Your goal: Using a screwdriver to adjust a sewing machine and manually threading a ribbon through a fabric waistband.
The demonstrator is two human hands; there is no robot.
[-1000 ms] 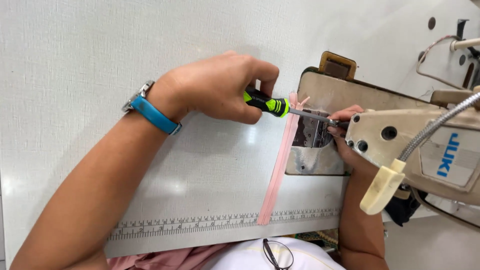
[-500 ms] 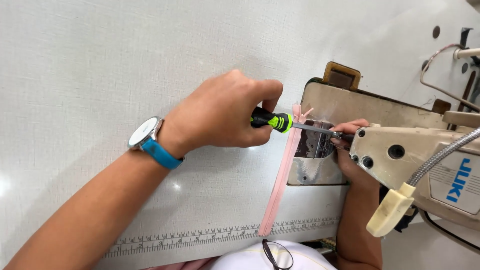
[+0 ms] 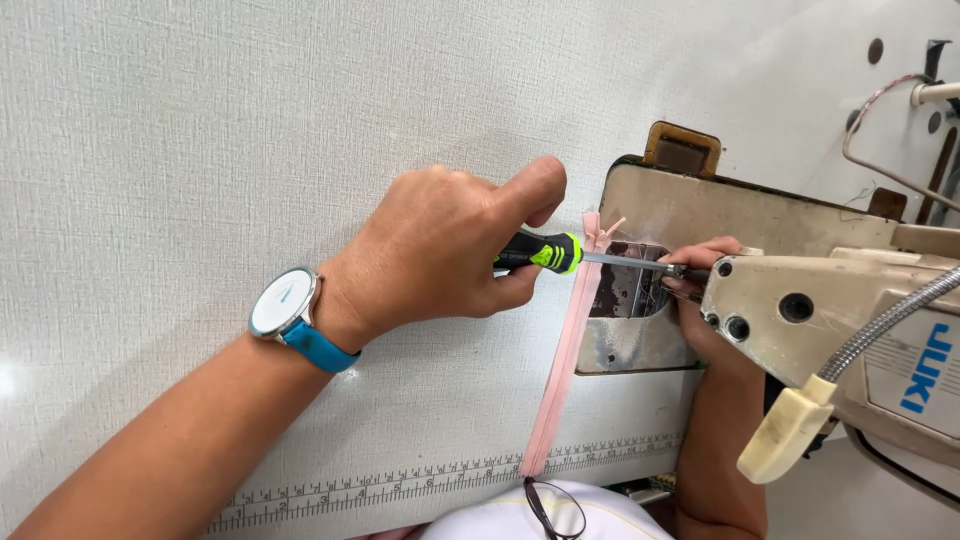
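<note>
My left hand [image 3: 445, 250] is closed around a screwdriver [image 3: 545, 253] with a black and green handle. Its metal shaft points right, to the needle area under the head of the cream sewing machine [image 3: 850, 320]. My right hand [image 3: 700, 300] reaches under that head; its fingertips meet the screwdriver's tip and seem to pinch a small part that I cannot make out. A pink zipper tape [image 3: 562, 350] lies across the white table, passing beneath the screwdriver's shaft. On my left wrist sits a watch [image 3: 283, 303] with a blue strap.
The machine's worn metal bed plate [image 3: 640, 320] lies beside the zipper. A printed ruler [image 3: 420, 480] runs along the table's near edge. A grey flexible lamp arm [image 3: 880, 320] and a cream lever [image 3: 790, 435] hang at the right. Glasses [image 3: 555, 508] dangle at my chest.
My left hand has turned on the screwdriver: the wrist rolled, the watch face now shows and the thumb lies on top. The view has shifted left slightly. The right hand stays under the machine head.
</note>
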